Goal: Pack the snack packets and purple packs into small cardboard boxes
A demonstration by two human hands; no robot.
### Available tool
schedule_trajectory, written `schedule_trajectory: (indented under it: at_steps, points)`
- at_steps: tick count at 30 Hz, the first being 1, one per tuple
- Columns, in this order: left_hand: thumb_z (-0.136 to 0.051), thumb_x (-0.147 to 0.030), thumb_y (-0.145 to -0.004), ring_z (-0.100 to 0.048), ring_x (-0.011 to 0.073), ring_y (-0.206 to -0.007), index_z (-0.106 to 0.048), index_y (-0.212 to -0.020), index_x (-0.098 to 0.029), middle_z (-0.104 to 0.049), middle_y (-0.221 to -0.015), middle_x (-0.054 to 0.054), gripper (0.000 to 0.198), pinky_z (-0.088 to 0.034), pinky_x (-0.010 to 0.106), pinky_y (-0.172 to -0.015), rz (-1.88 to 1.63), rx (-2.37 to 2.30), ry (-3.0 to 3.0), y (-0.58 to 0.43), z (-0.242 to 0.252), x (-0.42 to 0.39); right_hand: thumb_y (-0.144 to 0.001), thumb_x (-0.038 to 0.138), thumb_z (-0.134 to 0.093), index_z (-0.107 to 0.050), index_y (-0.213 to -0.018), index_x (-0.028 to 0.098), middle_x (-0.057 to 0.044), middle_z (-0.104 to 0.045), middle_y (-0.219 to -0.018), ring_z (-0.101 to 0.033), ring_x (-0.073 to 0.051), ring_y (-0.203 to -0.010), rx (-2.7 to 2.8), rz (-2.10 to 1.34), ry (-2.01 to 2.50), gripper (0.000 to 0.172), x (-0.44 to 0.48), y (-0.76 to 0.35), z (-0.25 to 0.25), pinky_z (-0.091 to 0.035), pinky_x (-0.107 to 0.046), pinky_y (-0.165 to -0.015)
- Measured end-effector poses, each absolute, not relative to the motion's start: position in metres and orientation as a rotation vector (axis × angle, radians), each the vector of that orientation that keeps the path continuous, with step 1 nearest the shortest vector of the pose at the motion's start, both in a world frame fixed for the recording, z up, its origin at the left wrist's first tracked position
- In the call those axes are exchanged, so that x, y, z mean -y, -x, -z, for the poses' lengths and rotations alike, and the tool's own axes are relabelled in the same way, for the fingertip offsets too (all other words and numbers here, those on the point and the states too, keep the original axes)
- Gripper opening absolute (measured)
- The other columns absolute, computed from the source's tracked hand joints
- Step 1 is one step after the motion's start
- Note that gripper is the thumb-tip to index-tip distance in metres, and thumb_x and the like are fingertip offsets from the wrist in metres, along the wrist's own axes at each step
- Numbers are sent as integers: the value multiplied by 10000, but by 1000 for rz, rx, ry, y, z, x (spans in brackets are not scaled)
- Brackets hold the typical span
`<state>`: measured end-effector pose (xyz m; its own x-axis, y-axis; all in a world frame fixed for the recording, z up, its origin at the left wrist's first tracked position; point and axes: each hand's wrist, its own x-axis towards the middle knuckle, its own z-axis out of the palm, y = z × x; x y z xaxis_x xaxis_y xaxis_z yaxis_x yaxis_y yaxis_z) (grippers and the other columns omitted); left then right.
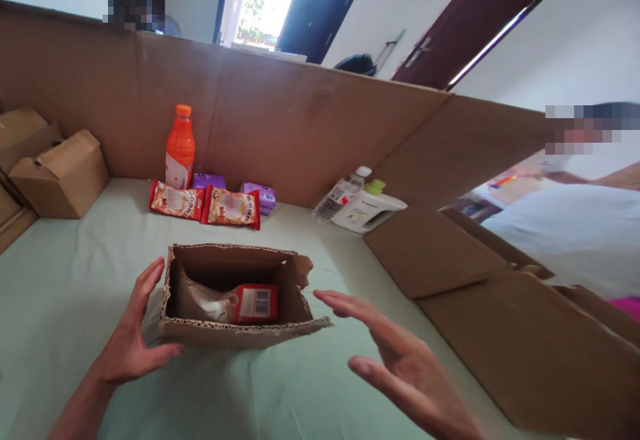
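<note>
An open-topped cardboard box (240,337) with torn, ragged edges stands on the pale green cloth in front of me. Inside lies a clear plastic packet with a red end (273,303) and a barcode label. At the box's left end is my left hand (133,337), thumb and fingers spread around the corner; whether it touches the cardboard I cannot tell. My right hand (400,360) hangs to the right of the box, apart from it, with the fingers stretched out and nothing in them.
Behind the box lie two red snack packets (231,207), purple packs (260,197) and an orange bottle (181,150). A clear bottle (340,197) leans by a white jug (367,213). Small cartons (65,177) stand left; cardboard flaps (530,340) lie right. A person (590,180) is beyond.
</note>
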<state>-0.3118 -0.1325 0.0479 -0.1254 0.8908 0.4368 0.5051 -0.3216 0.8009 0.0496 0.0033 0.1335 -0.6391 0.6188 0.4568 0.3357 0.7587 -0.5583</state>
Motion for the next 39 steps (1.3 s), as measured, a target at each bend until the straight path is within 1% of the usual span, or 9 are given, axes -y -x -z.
schedule_trajectory:
  at_steps: [4,8,13,16,19,22,24,32,39]
  points:
    - [-680,-392,-904,-347,305,-1482,-396,-1519,-329,-373,-1590,94,681,-324,493,-1216,-1583,-1748,-1818,295,-61,147,-942,596,-577,-514,-1474,283,-128,-591,-1447,-551,-315,-1344,2316,-560,635,620,-4,-40,-116,-508,-471,-1076]
    - [-656,-261,-921,-481,210,-1371,-490,-1444,-311,-511,-1470,59,552,-378,325,-1158,-1635,-1828,-1898,285,-72,149,-956,575,-570,-533,-1436,300,-115,-624,-1395,-574,-292,-1311,2367,-560,487,554,-12,-26,-112,-515,-462,-1064]
    - [-662,-201,-908,-520,202,-1317,-549,-1374,-288,-553,-1411,60,487,-392,322,-1139,-1693,-1852,-1908,285,-81,145,-918,692,-534,-428,-1512,284,-147,-412,-1581,-426,-336,-1439,2204,-525,606,729,-15,-20,-100,-472,-509,-1096]
    - [-658,-158,-899,-543,201,-1282,-560,-1362,-277,-581,-1359,64,488,-417,324,-1114,-1747,-1823,-1916,283,-85,143,-919,772,-410,-328,-1571,285,-143,-400,-1593,-415,-339,-1445,2170,-644,561,818,-21,-18,-100,-472,-530,-1084]
    - [-658,-145,-894,-560,201,-1252,-577,-1335,-272,-597,-1323,65,465,-437,327,-1090,-1764,-1823,-1920,281,-86,143,-982,668,-414,-466,-1494,309,-112,-510,-1514,-490,-303,-1388,2143,-675,480,628,-31,-14,-111,-477,-495,-1077]
    - [-662,-162,-895,-557,215,-1259,-582,-1314,-268,-588,-1328,77,440,-448,353,-1081,-1740,-1868,-1881,277,-86,142,-1009,508,-494,-698,-1227,289,-98,-684,-1269,-630,-273,-1191,2147,-615,453,370,-41,-6,-131,-518,-456,-990]
    - [-657,-173,-899,-548,228,-1275,-581,-1304,-262,-570,-1354,90,422,-450,378,-1080,-1739,-1905,-1841,274,-85,142,-1000,502,-512,-753,-1113,270,-95,-740,-1134,-670,-278,-1080,2249,-617,438,353,-48,3,-144,-519,-484,-952]
    - [-591,-113,-906,-579,233,-1229,-638,-1117,-237,-669,-1180,66,250,-470,407,-1059,-1602,-1792,-2032,270,-95,138,-983,654,-437,-750,-1169,272,-89,-684,-1328,-597,-294,-1281,2254,-986,450,527,-79,28,-142,-448,-531,-1102]
    - [-580,-144,-929,-595,215,-1226,-626,-1188,-263,-698,-1151,42,289,-476,375,-1063,-1611,-1844,-1857,272,-94,138,-958,383,-630,-718,-1171,257,-108,-686,-1254,-712,-221,-1002,2029,-846,562,263,-55,-2,-117,-617,-353,-820]
